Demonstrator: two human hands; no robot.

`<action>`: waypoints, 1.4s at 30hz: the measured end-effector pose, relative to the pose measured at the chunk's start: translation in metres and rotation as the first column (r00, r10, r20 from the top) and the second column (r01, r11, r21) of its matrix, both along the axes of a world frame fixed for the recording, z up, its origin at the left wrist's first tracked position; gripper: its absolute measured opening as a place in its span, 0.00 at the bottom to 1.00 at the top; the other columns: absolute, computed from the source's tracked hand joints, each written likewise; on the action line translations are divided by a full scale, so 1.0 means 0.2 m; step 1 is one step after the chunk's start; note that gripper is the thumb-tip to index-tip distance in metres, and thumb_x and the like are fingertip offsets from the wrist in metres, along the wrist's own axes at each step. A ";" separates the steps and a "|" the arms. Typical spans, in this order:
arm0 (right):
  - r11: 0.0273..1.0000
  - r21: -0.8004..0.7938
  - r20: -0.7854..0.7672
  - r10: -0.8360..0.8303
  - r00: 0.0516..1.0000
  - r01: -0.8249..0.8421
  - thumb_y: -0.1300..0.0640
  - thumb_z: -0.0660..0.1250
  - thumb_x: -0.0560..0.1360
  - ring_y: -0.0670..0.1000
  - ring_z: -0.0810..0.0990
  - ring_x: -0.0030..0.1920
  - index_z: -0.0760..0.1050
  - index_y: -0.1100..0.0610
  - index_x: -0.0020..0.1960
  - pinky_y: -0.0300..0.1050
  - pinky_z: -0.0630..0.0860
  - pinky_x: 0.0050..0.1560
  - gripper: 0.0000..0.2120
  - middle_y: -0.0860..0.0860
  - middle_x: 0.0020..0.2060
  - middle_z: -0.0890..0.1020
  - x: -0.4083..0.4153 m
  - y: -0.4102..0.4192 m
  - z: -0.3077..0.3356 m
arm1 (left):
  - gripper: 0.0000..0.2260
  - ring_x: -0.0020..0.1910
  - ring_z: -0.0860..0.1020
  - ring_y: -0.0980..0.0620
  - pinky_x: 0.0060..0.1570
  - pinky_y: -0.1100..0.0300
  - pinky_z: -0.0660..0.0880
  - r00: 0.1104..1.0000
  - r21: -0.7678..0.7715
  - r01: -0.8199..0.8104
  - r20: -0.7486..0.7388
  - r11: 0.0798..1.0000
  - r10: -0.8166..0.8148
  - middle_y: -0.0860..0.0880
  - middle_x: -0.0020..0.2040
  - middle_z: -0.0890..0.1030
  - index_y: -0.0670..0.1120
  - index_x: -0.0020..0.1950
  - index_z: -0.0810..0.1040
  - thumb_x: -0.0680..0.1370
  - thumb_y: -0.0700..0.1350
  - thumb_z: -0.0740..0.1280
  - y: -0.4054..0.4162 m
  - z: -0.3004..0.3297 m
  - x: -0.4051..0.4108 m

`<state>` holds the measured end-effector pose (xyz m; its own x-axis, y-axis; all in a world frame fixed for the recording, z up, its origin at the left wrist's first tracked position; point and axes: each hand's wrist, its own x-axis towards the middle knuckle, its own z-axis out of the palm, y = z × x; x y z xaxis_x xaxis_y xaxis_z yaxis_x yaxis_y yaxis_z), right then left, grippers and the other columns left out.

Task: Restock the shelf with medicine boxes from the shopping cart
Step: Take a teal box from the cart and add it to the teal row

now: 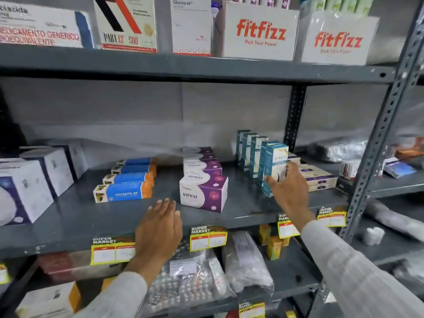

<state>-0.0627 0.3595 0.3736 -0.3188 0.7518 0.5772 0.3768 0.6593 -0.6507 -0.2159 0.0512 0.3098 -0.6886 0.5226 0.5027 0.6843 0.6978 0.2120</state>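
A grey metal shelf (pixel 75 216) holds rows of medicine boxes. My right hand (pixel 289 188) grips the front teal-and-white upright box (pixel 276 159) at the head of a row of like boxes (pixel 249 150). My left hand (pixel 160 230) rests flat and empty on the shelf's front edge, fingers apart, just left of the purple-and-white Viresi boxes (pixel 203 193). Blue-and-orange Vivalyn EF boxes (pixel 125 191) lie in a row further left. The shopping cart is out of view.
Large white-and-navy boxes (pixel 27 189) stand at the left. Flat cream boxes (pixel 319 177) lie behind my right hand. Fitfizz cartons (pixel 260 33) sit on the shelf above. Bagged blister packs (pixel 183 285) fill the shelf below. A perforated upright post (pixel 376 143) stands at right.
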 end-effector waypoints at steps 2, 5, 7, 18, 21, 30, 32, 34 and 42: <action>1.000 -0.005 0.015 -0.012 1.000 0.012 0.42 0.75 0.71 0.51 0.76 0.44 0.62 0.46 0.54 0.41 0.67 0.35 0.24 0.51 0.52 0.83 -0.02 0.05 -0.04 | 0.28 0.74 0.73 0.43 0.77 0.47 0.65 1.000 -0.018 -0.009 0.003 1.000 0.009 0.42 0.73 0.76 0.41 0.72 0.75 0.82 0.53 0.46 0.01 0.00 0.00; 0.999 -0.022 0.003 -0.034 0.999 0.034 0.43 0.75 0.70 0.55 0.80 0.47 0.63 0.46 0.55 0.46 0.74 0.39 0.24 0.51 0.53 0.84 -0.03 0.09 -0.08 | 0.29 0.74 0.73 0.43 0.77 0.47 0.65 1.000 -0.028 -0.017 0.000 0.999 0.017 0.41 0.73 0.76 0.41 0.72 0.75 0.82 0.53 0.46 0.01 0.00 0.00; 0.999 -0.021 0.008 -0.035 0.999 0.035 0.44 0.75 0.70 0.56 0.80 0.48 0.61 0.45 0.55 0.49 0.76 0.41 0.25 0.51 0.53 0.83 -0.04 0.09 -0.09 | 0.30 0.73 0.74 0.44 0.76 0.48 0.65 1.000 -0.026 -0.019 -0.010 0.999 0.019 0.42 0.72 0.76 0.41 0.71 0.76 0.82 0.53 0.44 0.01 0.00 0.00; 0.992 -0.083 -0.032 0.087 0.996 -0.090 0.51 0.77 0.72 0.57 0.77 0.68 0.62 0.52 0.74 0.57 0.77 0.64 0.36 0.51 0.69 0.76 0.06 -0.02 -0.18 | 0.28 0.74 0.72 0.48 0.74 0.49 0.68 0.998 0.068 0.051 0.035 0.996 -0.054 0.45 0.74 0.76 0.45 0.74 0.73 0.83 0.56 0.46 -0.02 0.02 0.04; 0.995 -0.046 -0.135 0.085 0.987 -0.092 0.52 0.72 0.75 0.55 0.71 0.73 0.59 0.49 0.77 0.62 0.73 0.69 0.36 0.51 0.73 0.72 0.18 -0.13 -0.23 | 0.23 0.76 0.70 0.51 0.70 0.49 0.73 0.993 0.337 0.113 0.001 0.935 -0.120 0.48 0.74 0.76 0.47 0.75 0.73 0.84 0.54 0.52 -0.04 0.00 0.11; 0.931 0.190 -0.138 0.340 0.930 -0.312 0.62 0.68 0.78 0.52 0.80 0.58 0.77 0.64 0.64 0.44 0.77 0.59 0.16 0.48 0.58 0.77 0.63 -0.50 -0.89 | 0.20 0.79 0.65 0.47 0.77 0.49 0.63 0.899 0.262 0.433 -0.056 0.863 -0.434 0.46 0.77 0.71 0.43 0.73 0.74 0.81 0.44 0.64 -0.04 -0.72 0.67; 0.928 0.126 -0.014 0.356 0.934 -0.352 0.60 0.67 0.78 0.49 0.79 0.57 0.77 0.63 0.64 0.38 0.74 0.60 0.15 0.50 0.57 0.79 0.73 -0.54 -1.12 | 0.21 0.79 0.66 0.46 0.78 0.49 0.63 0.880 0.167 0.446 0.098 0.879 -0.465 0.47 0.78 0.69 0.43 0.74 0.74 0.80 0.43 0.66 -0.06 -0.97 0.81; 0.924 -0.005 0.115 0.381 0.917 -0.383 0.58 0.66 0.79 0.54 0.81 0.55 0.76 0.60 0.65 0.44 0.76 0.56 0.15 0.54 0.56 0.81 0.82 -0.56 -1.36 | 0.22 0.79 0.65 0.48 0.79 0.54 0.59 0.855 0.069 0.445 0.265 0.893 -0.447 0.48 0.78 0.68 0.44 0.75 0.72 0.81 0.45 0.65 -0.10 -1.20 0.96; 0.760 -0.635 0.678 0.463 0.571 0.137 0.56 0.73 0.72 0.60 0.82 0.61 0.78 0.55 0.66 0.50 0.77 0.57 0.22 0.57 0.58 0.85 1.20 -0.50 -2.27 | 0.29 0.78 0.67 0.46 0.80 0.52 0.58 0.737 -0.289 0.449 0.655 0.845 -0.167 0.44 0.78 0.70 0.44 0.79 0.67 0.83 0.58 0.49 -0.22 -1.86 1.31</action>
<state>0.1779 0.2603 -0.0813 -0.5463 0.6868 -0.4794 0.8321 0.3796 -0.4045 0.0459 0.0082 -0.0615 -0.5268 0.8121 -0.2510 0.7106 0.5828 0.3942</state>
